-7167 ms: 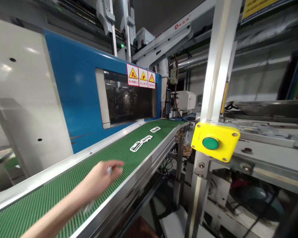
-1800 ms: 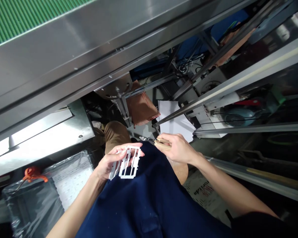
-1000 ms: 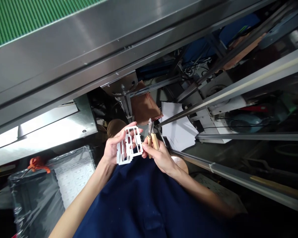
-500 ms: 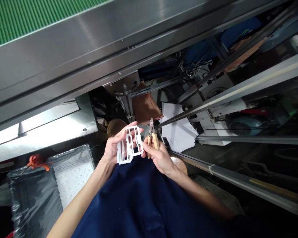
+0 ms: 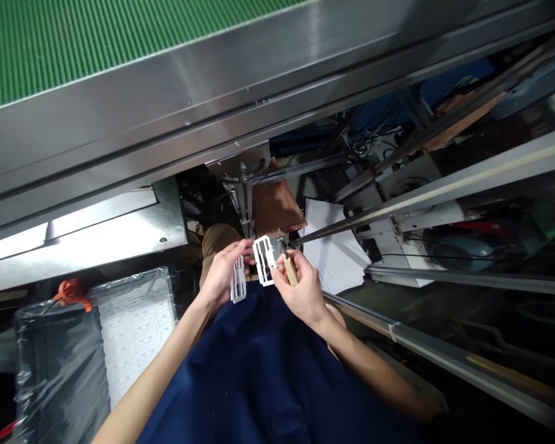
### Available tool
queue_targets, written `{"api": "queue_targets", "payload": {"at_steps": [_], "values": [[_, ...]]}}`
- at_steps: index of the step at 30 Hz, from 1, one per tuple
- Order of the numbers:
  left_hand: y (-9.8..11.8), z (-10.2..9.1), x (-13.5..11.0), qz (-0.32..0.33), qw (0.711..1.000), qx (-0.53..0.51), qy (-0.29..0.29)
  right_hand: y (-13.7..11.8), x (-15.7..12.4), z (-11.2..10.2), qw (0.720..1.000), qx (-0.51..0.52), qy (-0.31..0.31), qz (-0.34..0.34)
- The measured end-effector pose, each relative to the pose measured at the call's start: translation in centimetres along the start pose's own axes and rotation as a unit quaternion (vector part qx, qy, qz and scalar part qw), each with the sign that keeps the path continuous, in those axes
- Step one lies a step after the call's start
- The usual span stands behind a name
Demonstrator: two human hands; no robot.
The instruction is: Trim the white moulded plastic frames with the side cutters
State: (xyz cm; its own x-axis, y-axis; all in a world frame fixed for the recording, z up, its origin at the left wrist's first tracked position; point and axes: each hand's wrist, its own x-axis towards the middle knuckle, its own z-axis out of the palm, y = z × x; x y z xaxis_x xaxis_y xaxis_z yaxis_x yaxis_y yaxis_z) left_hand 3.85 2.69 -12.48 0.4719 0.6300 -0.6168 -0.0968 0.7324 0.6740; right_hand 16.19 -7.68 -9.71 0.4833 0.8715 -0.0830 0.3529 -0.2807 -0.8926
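My left hand is closed around a slotted white plastic frame, seen at a steep angle below the fingers. Just to its right is a second white plastic frame, pinched at its right edge by the thumb of my right hand. That same hand grips side cutters with pale yellow handles, their jaws pointing away from me. A gap shows between the two frames. My left fingertips come close to the second frame's upper left edge; whether they touch it I cannot tell.
Ahead runs a green ribbed conveyor belt behind a broad metal rail. At lower left stands a plastic-lined bin with orange-handled scissors at its rim. White sheets and brown cardboard lie below, beside metal bars.
The two white frames, overlapping in my left hand before, are now apart, one by each hand. My right hand has turned the cutters and taken the right frame's edge. The view has shifted slightly.
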Motion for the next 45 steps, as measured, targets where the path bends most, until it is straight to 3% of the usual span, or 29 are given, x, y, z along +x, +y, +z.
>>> {"api": "queue_targets", "payload": {"at_steps": [3, 7, 9, 11, 15, 18, 28, 34, 40, 45], "values": [[-0.6, 0.5, 0.2, 0.043, 0.997, 0.041, 0.043, 0.0, 0.4, 0.3, 0.982, -0.142, -0.006, -0.121], [-1.1, 0.9, 0.2, 0.026, 0.999, -0.021, -0.023, -0.5, 0.7, 1.2, 0.964, -0.152, -0.101, -0.195], [-1.2, 0.6, 0.2, 0.002, 0.998, -0.053, -0.042, -1.0, 0.8, 1.3, 0.968, -0.103, -0.143, -0.180], [-1.3, -0.1, 0.2, -0.015, 0.992, -0.112, -0.059, -1.3, 1.0, 0.8, 0.979, -0.046, -0.165, -0.115], [-1.3, -1.7, -0.2, -0.048, 0.962, -0.259, -0.074, -0.9, 2.1, -0.6, 0.992, 0.037, -0.113, 0.048], [-0.8, -2.2, -0.6, -0.048, 0.952, -0.294, -0.070, -0.4, 3.1, -1.4, 0.989, 0.043, -0.111, 0.088], [0.3, -2.9, -0.8, 0.000, 0.940, -0.340, -0.044, -3.3, 5.1, 0.0, 0.983, -0.048, -0.174, 0.015], [0.3, -3.2, -0.1, 0.017, 0.934, -0.350, -0.064, -4.3, 5.1, 1.2, 0.973, -0.085, -0.212, -0.016], [-0.7, -2.5, 0.3, 0.097, 0.951, -0.282, 0.079, -4.6, 5.0, 4.1, 0.940, -0.161, -0.280, -0.108], [-2.5, -4.6, 0.0, 0.074, 0.937, -0.330, 0.089, -2.9, 5.6, 5.3, 0.933, -0.188, -0.296, -0.081]]}}
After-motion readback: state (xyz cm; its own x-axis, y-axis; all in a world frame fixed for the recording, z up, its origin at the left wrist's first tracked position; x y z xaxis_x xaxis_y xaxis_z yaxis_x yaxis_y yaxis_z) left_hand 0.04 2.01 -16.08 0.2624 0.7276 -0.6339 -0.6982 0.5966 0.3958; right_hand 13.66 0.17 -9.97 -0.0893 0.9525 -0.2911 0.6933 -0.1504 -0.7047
